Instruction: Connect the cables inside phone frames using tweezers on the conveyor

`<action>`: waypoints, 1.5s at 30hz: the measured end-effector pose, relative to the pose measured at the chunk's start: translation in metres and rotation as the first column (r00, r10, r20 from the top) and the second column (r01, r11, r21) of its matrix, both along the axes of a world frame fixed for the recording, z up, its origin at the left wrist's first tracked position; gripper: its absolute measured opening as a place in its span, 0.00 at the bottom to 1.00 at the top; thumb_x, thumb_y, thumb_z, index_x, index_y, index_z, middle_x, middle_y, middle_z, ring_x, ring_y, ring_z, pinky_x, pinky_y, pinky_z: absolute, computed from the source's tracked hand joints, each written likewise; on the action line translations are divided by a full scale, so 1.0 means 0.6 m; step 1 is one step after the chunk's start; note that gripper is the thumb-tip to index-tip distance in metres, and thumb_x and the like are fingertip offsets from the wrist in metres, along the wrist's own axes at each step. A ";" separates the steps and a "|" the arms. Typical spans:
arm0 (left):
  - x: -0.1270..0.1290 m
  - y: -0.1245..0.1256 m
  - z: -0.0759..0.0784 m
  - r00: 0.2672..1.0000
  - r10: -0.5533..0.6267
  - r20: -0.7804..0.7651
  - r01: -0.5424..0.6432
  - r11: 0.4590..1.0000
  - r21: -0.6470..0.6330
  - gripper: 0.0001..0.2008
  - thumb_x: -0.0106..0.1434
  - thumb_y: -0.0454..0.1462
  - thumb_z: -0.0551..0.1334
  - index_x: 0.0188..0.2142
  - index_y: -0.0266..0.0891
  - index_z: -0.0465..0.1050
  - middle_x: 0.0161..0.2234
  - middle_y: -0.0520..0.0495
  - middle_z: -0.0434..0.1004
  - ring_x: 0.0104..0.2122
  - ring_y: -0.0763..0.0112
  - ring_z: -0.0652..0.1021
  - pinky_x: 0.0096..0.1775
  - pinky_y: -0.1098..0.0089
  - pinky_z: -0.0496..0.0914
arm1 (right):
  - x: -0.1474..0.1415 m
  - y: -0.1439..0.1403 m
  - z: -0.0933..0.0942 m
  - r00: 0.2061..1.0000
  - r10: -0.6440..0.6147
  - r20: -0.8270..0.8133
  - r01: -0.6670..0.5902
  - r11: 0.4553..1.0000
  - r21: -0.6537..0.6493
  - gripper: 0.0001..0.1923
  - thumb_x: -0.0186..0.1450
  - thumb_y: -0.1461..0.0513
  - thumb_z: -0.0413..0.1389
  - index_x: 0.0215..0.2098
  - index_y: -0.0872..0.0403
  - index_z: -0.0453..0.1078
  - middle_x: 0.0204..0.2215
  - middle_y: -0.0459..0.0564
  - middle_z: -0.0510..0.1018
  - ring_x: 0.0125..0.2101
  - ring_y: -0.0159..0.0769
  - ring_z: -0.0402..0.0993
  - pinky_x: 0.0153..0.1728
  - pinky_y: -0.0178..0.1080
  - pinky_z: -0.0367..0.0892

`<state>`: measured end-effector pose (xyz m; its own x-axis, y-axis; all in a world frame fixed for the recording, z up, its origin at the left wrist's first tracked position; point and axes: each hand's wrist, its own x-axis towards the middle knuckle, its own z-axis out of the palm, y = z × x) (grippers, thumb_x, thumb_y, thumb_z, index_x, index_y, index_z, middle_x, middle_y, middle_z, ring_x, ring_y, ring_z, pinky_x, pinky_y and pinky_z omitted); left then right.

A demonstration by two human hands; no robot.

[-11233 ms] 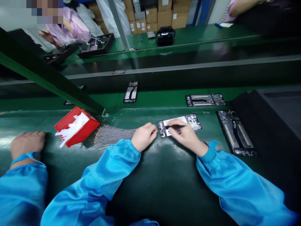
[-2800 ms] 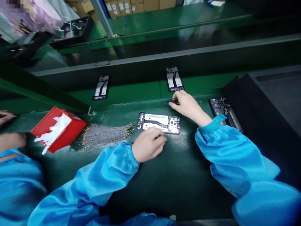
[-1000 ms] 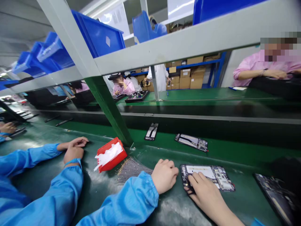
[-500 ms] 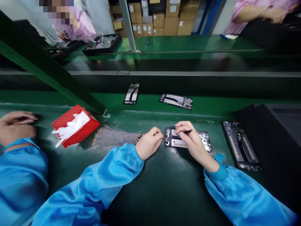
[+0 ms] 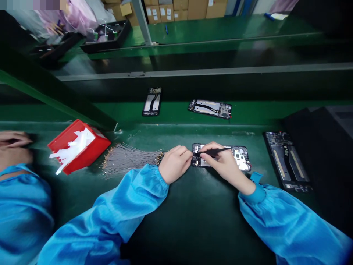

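An opened phone (image 5: 242, 158) lies lengthwise on the green bench, its inner boards facing up. My right hand (image 5: 227, 163) is over its middle, with dark tweezers (image 5: 216, 151) pinched between the fingers; their tips reach the phone's left end. Beside that left end, my left hand (image 5: 176, 164) is closed, thumb and fingers together at the phone's edge. Whatever its fingertips hold is hidden. Left of this hand spreads a bundle of thin grey cables (image 5: 131, 159) with small gold-coloured ends.
A red bin (image 5: 91, 154) with torn white paper sits left, near a co-worker's hands (image 5: 15, 147). Opened phones lie behind, one upright (image 5: 152, 102) and one sideways (image 5: 211, 108); another phone (image 5: 286, 161) lies right beside a black box (image 5: 328, 147). A green post (image 5: 68, 99) slants down at left.
My right hand has turned the tweezers, bringing their tips down to the phone's left end. The left hand stays beside that end, fingers curled more. The view has tilted downward.
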<state>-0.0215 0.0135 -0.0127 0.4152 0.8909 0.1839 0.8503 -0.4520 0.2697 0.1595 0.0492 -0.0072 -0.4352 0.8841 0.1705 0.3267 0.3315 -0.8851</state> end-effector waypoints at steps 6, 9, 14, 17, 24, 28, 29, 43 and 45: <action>-0.001 -0.001 0.003 1.000 0.006 -0.009 -0.006 1.000 0.017 0.10 0.64 0.36 0.50 0.31 0.38 0.68 0.28 0.49 0.66 0.31 0.72 0.68 0.35 0.71 0.64 | 0.000 0.000 0.002 1.000 -0.002 0.007 0.003 0.999 -0.037 0.02 0.58 0.63 0.53 0.30 0.54 0.68 0.29 0.46 0.73 0.31 0.33 0.71 0.33 0.36 0.66; 0.000 -0.001 0.002 1.000 0.002 -0.018 -0.002 1.000 0.020 0.11 0.64 0.36 0.49 0.31 0.38 0.68 0.28 0.49 0.66 0.31 0.72 0.68 0.34 0.72 0.64 | -0.001 0.001 0.005 1.000 -0.001 0.013 0.001 1.000 -0.027 0.02 0.58 0.63 0.54 0.30 0.54 0.68 0.29 0.46 0.73 0.32 0.34 0.71 0.34 0.37 0.66; 0.000 -0.001 0.000 1.000 -0.001 -0.023 0.001 1.000 0.022 0.11 0.64 0.36 0.49 0.31 0.38 0.68 0.28 0.49 0.66 0.31 0.71 0.68 0.34 0.71 0.64 | -0.003 0.000 0.008 1.000 -0.001 0.011 0.001 1.000 -0.031 0.03 0.58 0.64 0.53 0.30 0.54 0.69 0.29 0.46 0.74 0.32 0.34 0.71 0.34 0.37 0.67; 0.000 -0.002 0.001 1.000 -0.003 -0.029 0.004 1.000 0.031 0.11 0.64 0.36 0.49 0.31 0.38 0.68 0.28 0.49 0.66 0.31 0.72 0.68 0.34 0.71 0.64 | -0.004 0.000 0.010 1.000 0.003 0.009 -0.002 0.999 -0.033 0.03 0.58 0.64 0.53 0.30 0.54 0.69 0.29 0.46 0.74 0.32 0.34 0.72 0.34 0.37 0.67; 0.000 -0.001 0.003 0.999 -0.010 -0.048 0.012 0.998 0.054 0.10 0.63 0.35 0.50 0.31 0.38 0.68 0.28 0.50 0.67 0.30 0.72 0.68 0.33 0.72 0.63 | -0.004 0.000 0.009 1.000 0.004 0.007 -0.004 0.999 -0.053 0.03 0.58 0.64 0.54 0.31 0.54 0.69 0.29 0.46 0.74 0.32 0.33 0.72 0.32 0.36 0.67; -0.001 -0.002 0.002 0.999 -0.011 -0.052 0.014 0.999 0.053 0.11 0.64 0.36 0.49 0.31 0.38 0.68 0.27 0.49 0.66 0.30 0.72 0.68 0.34 0.71 0.64 | -0.004 -0.001 0.008 1.000 0.002 0.000 -0.002 0.999 -0.054 0.03 0.58 0.64 0.54 0.31 0.54 0.69 0.29 0.46 0.74 0.32 0.33 0.72 0.32 0.36 0.67; -0.001 -0.002 0.001 0.999 -0.014 -0.051 0.016 0.999 0.052 0.11 0.64 0.36 0.49 0.31 0.38 0.68 0.27 0.49 0.66 0.30 0.72 0.68 0.34 0.72 0.64 | -0.004 0.000 0.008 1.000 0.002 -0.003 -0.002 0.999 -0.053 0.03 0.58 0.64 0.54 0.31 0.54 0.69 0.29 0.46 0.74 0.32 0.33 0.72 0.32 0.36 0.67; 0.001 -0.001 0.003 0.998 -0.004 -0.070 0.009 0.998 0.060 0.09 0.63 0.36 0.50 0.30 0.39 0.68 0.27 0.50 0.67 0.30 0.71 0.68 0.33 0.72 0.63 | -0.002 -0.006 0.010 0.991 0.128 0.036 -0.132 0.977 0.169 0.04 0.60 0.67 0.51 0.33 0.53 0.66 0.30 0.48 0.72 0.32 0.34 0.69 0.34 0.39 0.65; 0.003 -0.001 0.005 0.998 -0.002 -0.066 0.006 0.999 0.050 0.09 0.63 0.36 0.51 0.30 0.39 0.67 0.27 0.50 0.68 0.30 0.71 0.69 0.33 0.72 0.64 | -0.006 -0.009 0.012 0.985 0.166 0.053 -0.174 0.960 0.220 0.04 0.60 0.67 0.50 0.33 0.53 0.65 0.29 0.49 0.71 0.31 0.34 0.67 0.32 0.38 0.64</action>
<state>-0.0199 0.0130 -0.0095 0.4314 0.8796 0.2005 0.8637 -0.4668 0.1898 0.1560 0.0441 -0.0002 -0.5845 0.7381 0.3370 0.2773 0.5720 -0.7719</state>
